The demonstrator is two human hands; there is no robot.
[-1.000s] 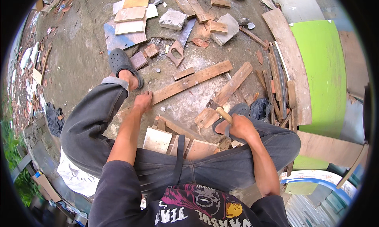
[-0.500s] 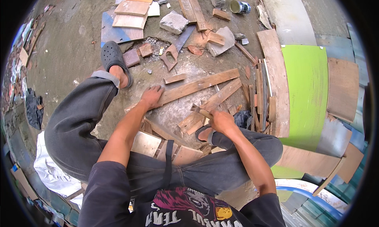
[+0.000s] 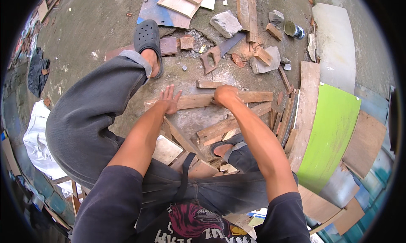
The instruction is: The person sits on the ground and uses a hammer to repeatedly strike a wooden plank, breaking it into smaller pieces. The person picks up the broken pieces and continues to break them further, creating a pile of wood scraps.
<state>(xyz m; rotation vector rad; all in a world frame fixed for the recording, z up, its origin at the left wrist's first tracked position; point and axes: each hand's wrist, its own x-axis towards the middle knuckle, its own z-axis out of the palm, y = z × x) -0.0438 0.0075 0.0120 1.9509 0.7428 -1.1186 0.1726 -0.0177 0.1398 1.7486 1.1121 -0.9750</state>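
Note:
A long wooden plank (image 3: 190,101) lies across the ground in front of me. My left hand (image 3: 169,100) rests at its left part, fingers spread and lifted, not wrapped round it. Over the middle of the plank is my right hand (image 3: 226,95), closed in a fist. The hammer it held half a second ago is almost wholly hidden by the fist now. A short wood offcut (image 3: 209,84) lies just beyond the plank. Nearer to me, a second board (image 3: 220,129) lies at a slant on the ground.
A handsaw (image 3: 211,59) lies beyond the plank, near a broken concrete chunk (image 3: 226,24) and an open can (image 3: 293,30). Stacked boards (image 3: 179,6) are at the far left. A green sheet (image 3: 330,133) and wood strips stand to the right. My shod feet flank the work.
My right hand has moved up and left from above the slanted board to the long plank. The left hand's fingers have spread. The whole view has shifted and turned.

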